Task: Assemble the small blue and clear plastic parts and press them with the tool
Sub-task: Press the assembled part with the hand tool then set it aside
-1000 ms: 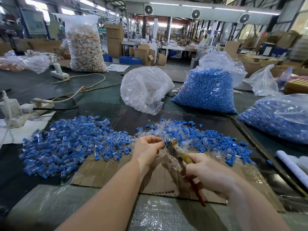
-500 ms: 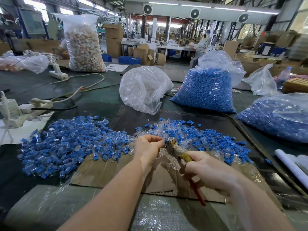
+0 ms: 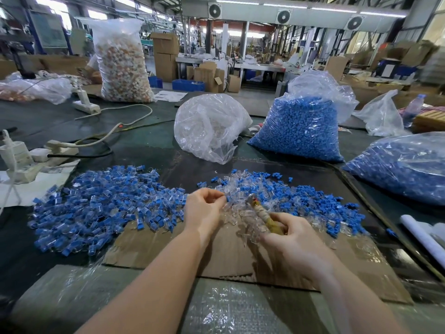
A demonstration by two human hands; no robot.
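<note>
Over the cardboard on the table, the left hand (image 3: 204, 210) is pinching a small blue and clear part (image 3: 227, 203) while the right hand (image 3: 289, 239) is gripping the wrapped-handle tool (image 3: 261, 213), apparently readying to press it next.

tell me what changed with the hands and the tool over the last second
Almost nothing. The left hand still pinches a small part at its fingertips, and the right hand still grips the tool, its tip aimed at that part. Both piles of blue and clear parts lie as before.
</note>
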